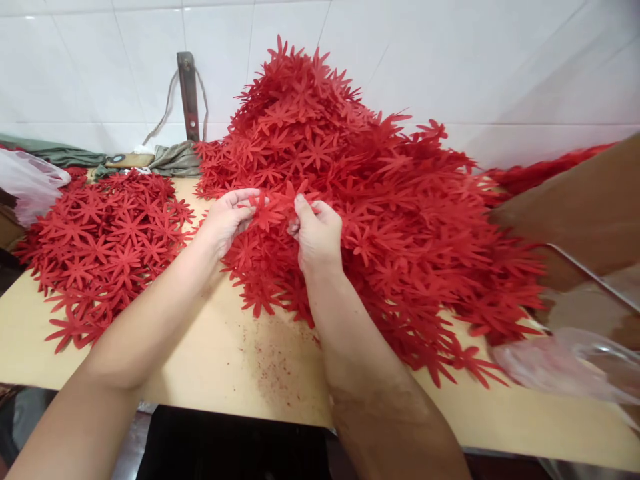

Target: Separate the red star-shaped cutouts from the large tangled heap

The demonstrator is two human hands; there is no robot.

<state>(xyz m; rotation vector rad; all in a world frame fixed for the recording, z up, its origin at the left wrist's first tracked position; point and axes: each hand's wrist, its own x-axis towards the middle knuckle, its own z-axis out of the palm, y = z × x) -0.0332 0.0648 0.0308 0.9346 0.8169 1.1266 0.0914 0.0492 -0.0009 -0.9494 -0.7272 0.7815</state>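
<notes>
While you hold the red flower pieces (269,213) before the large pile (320,147), pinch lightly.
Left hand (230,217) and right hand (320,233) are each closed on an edge — pull evenly, avoiding creases.

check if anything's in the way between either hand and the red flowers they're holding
Nothing visible is: the left hand and right hand both already pinch the red flowers. The big pile lies beyond and around them, not in between.
</notes>
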